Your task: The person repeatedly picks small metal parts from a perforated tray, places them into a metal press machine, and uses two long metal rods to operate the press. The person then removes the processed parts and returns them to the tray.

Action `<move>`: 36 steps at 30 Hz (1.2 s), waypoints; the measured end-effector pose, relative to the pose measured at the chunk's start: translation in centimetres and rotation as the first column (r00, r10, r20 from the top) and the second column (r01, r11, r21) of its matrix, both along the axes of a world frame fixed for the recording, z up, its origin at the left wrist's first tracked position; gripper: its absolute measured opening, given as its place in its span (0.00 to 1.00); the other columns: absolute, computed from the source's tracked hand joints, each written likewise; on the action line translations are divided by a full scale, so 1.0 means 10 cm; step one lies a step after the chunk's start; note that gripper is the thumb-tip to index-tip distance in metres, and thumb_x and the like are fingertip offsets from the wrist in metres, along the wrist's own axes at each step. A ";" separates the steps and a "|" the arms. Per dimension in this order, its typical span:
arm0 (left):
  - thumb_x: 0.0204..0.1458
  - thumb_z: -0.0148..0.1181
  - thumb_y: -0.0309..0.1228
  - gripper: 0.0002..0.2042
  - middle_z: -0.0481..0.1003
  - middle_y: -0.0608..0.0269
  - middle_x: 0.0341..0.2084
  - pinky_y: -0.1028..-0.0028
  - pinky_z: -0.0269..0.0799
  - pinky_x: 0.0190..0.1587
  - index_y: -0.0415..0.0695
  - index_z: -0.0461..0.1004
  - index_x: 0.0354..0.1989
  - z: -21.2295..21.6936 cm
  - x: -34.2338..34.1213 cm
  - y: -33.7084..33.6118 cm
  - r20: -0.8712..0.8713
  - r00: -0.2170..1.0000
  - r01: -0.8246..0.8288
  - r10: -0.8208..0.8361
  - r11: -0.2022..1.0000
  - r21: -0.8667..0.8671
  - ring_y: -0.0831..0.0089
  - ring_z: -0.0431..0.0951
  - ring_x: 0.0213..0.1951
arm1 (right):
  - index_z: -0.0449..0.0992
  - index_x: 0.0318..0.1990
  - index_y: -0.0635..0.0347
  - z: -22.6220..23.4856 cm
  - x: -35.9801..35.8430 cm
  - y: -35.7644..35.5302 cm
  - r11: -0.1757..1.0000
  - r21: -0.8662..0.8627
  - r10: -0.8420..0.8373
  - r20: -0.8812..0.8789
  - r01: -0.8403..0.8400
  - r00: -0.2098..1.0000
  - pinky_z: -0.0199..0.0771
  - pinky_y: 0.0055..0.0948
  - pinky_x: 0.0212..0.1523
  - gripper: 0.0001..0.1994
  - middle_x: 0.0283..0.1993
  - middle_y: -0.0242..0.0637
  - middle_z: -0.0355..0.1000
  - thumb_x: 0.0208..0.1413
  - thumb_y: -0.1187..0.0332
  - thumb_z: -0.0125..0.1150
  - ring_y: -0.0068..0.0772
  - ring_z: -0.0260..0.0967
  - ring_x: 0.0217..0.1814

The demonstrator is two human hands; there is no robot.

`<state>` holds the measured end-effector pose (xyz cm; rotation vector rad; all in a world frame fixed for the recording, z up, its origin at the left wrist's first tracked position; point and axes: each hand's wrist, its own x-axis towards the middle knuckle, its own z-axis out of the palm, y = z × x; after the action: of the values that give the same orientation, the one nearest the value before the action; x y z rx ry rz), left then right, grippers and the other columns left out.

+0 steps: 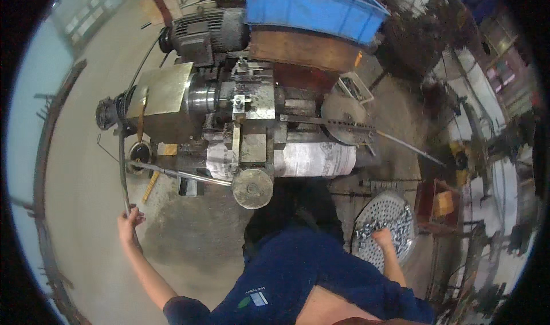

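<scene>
Our left hand [129, 222] closes its grip on a long thin metal rod [122, 170]; our right hand [382, 237] reaches into a round perforated metal basket [378, 210], grip unclear.

Dim, flat workshop light; pale glare at the left rim, heavy fisheye bending, soft blurred edges, black corners.

Greasy dull metal machine [252, 124], glossy blue plastic crate [312, 7], seemingly bare-steel rod [122, 170].

Head view, steeply down over machine [252, 124]
</scene>
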<state>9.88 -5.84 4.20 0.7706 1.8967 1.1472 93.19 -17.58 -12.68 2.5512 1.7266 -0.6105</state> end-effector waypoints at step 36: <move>0.40 0.58 0.34 0.11 0.72 0.45 0.22 0.59 0.67 0.33 0.36 0.71 0.23 -0.01 0.58 -0.99 -0.807 0.588 -0.378 -0.055 0.863 -0.335 0.49 0.72 0.29 | 0.73 0.20 0.70 2.26 -4.78 4.42 0.332 0.499 0.914 0.038 -0.800 0.403 0.71 0.36 0.35 0.11 0.25 0.54 0.70 0.24 0.70 0.55 0.51 0.70 0.31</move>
<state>15.66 -15.71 4.13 0.9072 2.9216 0.3281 45.34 26.58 9.93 1.1785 3.1994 -0.4658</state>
